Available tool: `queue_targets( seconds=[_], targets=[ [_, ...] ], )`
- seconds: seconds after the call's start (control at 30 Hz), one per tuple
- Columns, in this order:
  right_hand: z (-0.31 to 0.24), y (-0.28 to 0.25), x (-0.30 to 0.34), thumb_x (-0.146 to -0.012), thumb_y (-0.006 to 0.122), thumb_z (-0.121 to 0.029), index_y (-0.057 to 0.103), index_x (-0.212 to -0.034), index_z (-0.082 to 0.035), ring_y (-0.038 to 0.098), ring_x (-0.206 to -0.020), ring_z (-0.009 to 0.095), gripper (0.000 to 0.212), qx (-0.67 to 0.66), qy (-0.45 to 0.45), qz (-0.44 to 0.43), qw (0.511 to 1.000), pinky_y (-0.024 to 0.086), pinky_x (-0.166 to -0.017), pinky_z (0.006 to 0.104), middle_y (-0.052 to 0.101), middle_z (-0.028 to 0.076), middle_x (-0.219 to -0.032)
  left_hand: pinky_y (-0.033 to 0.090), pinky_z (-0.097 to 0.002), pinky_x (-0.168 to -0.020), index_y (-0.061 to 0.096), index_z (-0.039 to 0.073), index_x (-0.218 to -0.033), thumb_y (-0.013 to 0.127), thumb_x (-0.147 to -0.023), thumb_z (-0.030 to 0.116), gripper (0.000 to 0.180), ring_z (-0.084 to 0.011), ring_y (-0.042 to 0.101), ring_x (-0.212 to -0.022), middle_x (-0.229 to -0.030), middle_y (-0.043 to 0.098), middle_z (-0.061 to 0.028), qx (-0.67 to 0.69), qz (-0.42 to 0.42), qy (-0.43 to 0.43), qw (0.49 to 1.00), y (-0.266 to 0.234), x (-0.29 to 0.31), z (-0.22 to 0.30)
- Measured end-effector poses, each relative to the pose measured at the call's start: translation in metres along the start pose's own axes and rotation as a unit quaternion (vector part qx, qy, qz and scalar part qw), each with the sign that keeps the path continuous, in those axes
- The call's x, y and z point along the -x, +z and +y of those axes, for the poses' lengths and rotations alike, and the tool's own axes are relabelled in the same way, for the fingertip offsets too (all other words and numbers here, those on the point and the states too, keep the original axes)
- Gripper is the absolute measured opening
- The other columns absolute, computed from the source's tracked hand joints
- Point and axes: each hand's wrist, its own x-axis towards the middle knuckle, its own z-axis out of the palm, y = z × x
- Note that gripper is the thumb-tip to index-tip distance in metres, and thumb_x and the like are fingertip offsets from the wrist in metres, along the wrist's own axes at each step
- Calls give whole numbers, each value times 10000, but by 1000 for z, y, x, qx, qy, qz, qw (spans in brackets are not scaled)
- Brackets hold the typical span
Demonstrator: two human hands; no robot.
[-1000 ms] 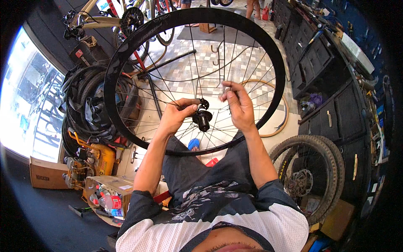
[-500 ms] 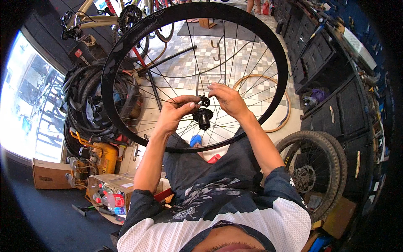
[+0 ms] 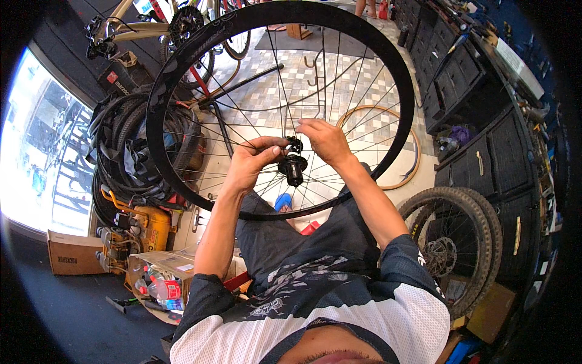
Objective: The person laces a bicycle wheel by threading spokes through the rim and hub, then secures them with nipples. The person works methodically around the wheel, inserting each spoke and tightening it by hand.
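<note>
Large black deep-rim spoked bicycle wheel (image 3: 159, 130) held upright over the person's lap, above the tiled floor (image 3: 339, 79). Black metal hub (image 3: 293, 167) sits at wheel centre, thin spokes fanning out to the rim. Left hand (image 3: 250, 164) in from lower left, fingers pinched narrow on a small part at the hub's top, thumb and fingertips touching it. Right hand (image 3: 327, 141) in from the right, fingers curled close over the same spot just above the hub; exact thing in that grip cannot be told. Hands nearly touching each other.

Around: knobby black mountain-bike wheel with disc rotor (image 3: 451, 242) near the right knee, tan-wall tyre hoop (image 3: 412, 151) lying on the floor behind the rim, pile of black tyres (image 3: 121, 151) at left, yellow compressor (image 3: 148, 221) below them, dark drawer cabinets (image 3: 485, 139) along the right.
</note>
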Motion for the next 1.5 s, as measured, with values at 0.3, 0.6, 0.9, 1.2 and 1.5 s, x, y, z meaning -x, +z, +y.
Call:
queue_targets(
  seconds=[0.3,0.6,0.9,1.2,1.5],
  targets=[
    [-2,-1,1,-859,655,23,708,-1101,-127,736,-1064,310,290,-39,-3,-6,999,621,-852,404,749,92,-1211,583,-319,-940,730,-35,-1212,704,-990,74,249,-165,725,-1000,-1083,765,-105,-1,3,2,1000,2,-1,2],
    [-37,-33,21,-932,691,-41,681,-1166,-47,748,-978,358,235,-177,41,-6,983,624,-809,406,743,162,-1149,584,-325,-933,726,-38,-1221,710,-988,89,266,-165,726,-986,-1084,768,-108,-6,-4,12,1000,-2,-5,-2],
    [-59,-47,35,-809,778,-32,747,-1169,-163,762,-987,302,384,-95,-57,14,994,635,-796,390,741,122,-1218,585,-324,-919,707,-13,-1177,714,-987,103,223,-167,727,-958,-1085,760,-103,25,12,22,999,-4,-9,-6],
    [-74,-67,36,-747,769,-86,739,-1103,-170,746,-977,265,367,-64,-156,19,986,628,-753,369,746,57,-1180,605,-301,-820,670,24,-1142,741,-981,103,193,-162,738,-908,-1013,766,-91,52,42,23,997,-2,-15,-6],
    [-96,-84,35,-681,809,-69,713,-1150,-134,736,-959,269,483,-125,-184,-8,975,630,-774,367,734,63,-1192,609,-321,-735,678,45,-1098,741,-973,97,149,-167,736,-847,-952,761,-77,37,44,-10,998,-5,-23,-6]
  ],
)
